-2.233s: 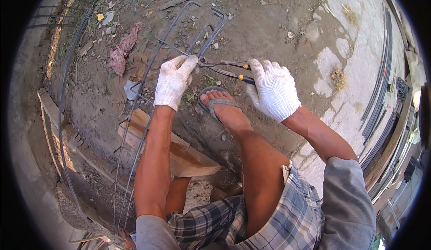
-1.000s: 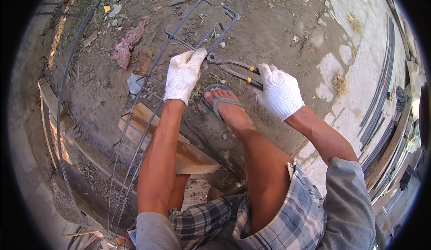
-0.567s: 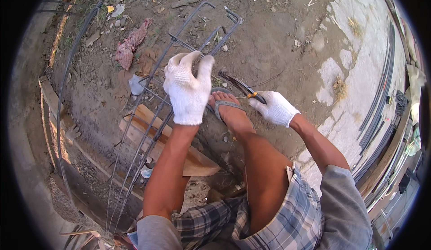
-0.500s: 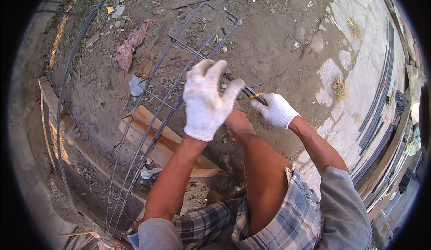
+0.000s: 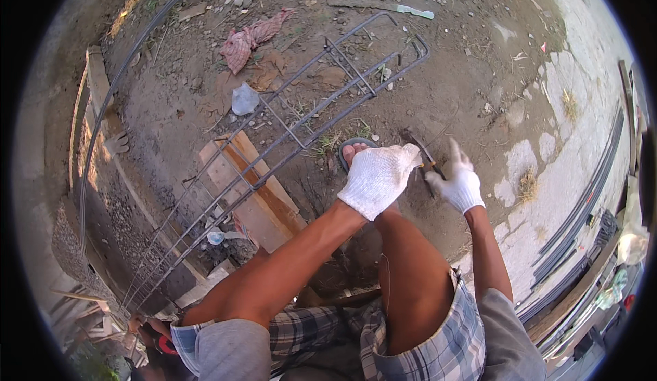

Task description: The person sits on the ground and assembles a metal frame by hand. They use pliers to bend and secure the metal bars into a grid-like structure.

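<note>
1. White knit gloves cover both hands. The left hand point(image 5: 378, 178) hangs loosely curled above the sandalled foot point(image 5: 356, 154), and I can see nothing in its grasp.
2. The right hand point(image 5: 460, 184) is closed around the orange-and-black handles of a pair of pincers point(image 5: 426, 162), forefinger sticking up; the tool's head points up and to the left over the dirt, close to the left glove. Whether the tool's head grips any wire is too small to tell.
3. The rebar cage point(image 5: 287, 141) lies apart from both hands, running diagonally from the upper right down to the lower left, its long bars crossed by square stirrups, its near part resting over a wooden plank point(image 5: 263, 193).
4. No container stands on the ground. A crumpled clear plastic wrapper point(image 5: 243, 98) lies beside the cage, and a reddish rag point(image 5: 248, 37) farther up.
5. Loose scraps of paper and litter dot the soil near the top edge, and a bundle of straight steel bars point(image 5: 588, 196) lies along the right side on the pale concrete.
</note>
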Demonstrator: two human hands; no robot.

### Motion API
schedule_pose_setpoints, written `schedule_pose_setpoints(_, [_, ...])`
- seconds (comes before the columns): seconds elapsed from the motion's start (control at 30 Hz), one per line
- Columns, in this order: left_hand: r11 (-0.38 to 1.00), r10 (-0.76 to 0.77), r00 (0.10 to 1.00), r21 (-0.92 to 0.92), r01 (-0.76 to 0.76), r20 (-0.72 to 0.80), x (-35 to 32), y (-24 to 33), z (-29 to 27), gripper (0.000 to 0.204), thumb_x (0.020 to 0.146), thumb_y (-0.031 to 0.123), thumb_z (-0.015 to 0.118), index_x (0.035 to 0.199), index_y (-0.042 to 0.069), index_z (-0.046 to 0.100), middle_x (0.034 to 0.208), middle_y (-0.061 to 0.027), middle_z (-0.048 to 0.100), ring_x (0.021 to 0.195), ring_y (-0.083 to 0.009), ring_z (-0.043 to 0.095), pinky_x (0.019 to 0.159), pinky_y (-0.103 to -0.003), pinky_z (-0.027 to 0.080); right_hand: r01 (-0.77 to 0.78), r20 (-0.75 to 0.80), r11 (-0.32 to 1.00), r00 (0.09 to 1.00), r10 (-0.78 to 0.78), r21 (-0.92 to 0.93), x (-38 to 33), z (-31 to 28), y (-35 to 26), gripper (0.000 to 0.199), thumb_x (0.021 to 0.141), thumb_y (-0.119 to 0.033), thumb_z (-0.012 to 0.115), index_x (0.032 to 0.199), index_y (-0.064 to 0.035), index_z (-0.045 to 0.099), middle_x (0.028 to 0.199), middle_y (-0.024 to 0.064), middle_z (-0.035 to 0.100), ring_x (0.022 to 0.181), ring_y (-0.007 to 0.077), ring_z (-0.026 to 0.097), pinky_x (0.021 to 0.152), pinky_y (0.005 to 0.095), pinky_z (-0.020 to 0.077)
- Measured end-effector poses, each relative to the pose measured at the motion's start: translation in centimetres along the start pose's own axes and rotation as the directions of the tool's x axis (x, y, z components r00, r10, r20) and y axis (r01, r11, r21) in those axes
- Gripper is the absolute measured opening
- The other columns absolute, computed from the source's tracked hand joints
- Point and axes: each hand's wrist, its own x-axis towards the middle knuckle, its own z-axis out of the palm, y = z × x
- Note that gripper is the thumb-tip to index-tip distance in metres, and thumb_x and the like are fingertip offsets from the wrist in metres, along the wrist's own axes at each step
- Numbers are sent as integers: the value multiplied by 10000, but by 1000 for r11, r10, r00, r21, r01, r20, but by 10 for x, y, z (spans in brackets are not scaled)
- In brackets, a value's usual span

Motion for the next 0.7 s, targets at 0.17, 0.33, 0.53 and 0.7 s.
schedule_pose_setpoints(0.17, [956, 92, 996, 279, -93, 15, -44, -34, 26, 260, 919, 247, 634, 1106, 92, 729, 1071, -283, 737, 1045, -424, 714, 933, -515, 543, 511, -353, 855, 786, -508, -90, -28, -78, -75, 577, 965, -167, 706, 1504, -39, 545, 1432, 244, 619, 1341, 418, 602, 1174, 536, 425])
schedule_pose_setpoints(0.33, [997, 9, 997, -81, -15, -83, -63, -11, -11, 261, 935, 257, 632, 1074, 67, 744, 1081, -258, 737, 1061, -444, 707, 978, -486, 548, 578, 27, 791, 804, -594, 200, -41, -68, -101, 318, 993, -249, 686, 1248, -61, 717, 1081, 185, 761, 1043, 382, 735, 963, 489, 545])
schedule_pose_setpoints(0.53, [813, -55, 988, -581, -40, -145, -123, -22, -61, 296, 1005, 286, 614, 1076, 36, 758, 1055, -208, 747, 1042, -388, 718, 973, -443, 552, 512, -33, 809, 850, -526, 287, -70, -81, -94, 271, 979, -306, 725, 1144, -100, 788, 1045, 154, 791, 960, 355, 770, 839, 422, 603])
schedule_pose_setpoints(0.7, [852, 18, 981, -510, -116, -193, -128, -29, -19, 314, 991, 282, 647, 1092, 12, 773, 1035, -223, 762, 1048, -390, 728, 933, -449, 557, 477, 23, 675, 807, -589, 564, -96, -71, -122, 317, 1005, -285, 697, 1230, -73, 766, 1106, 159, 793, 1011, 331, 772, 889, 397, 590])
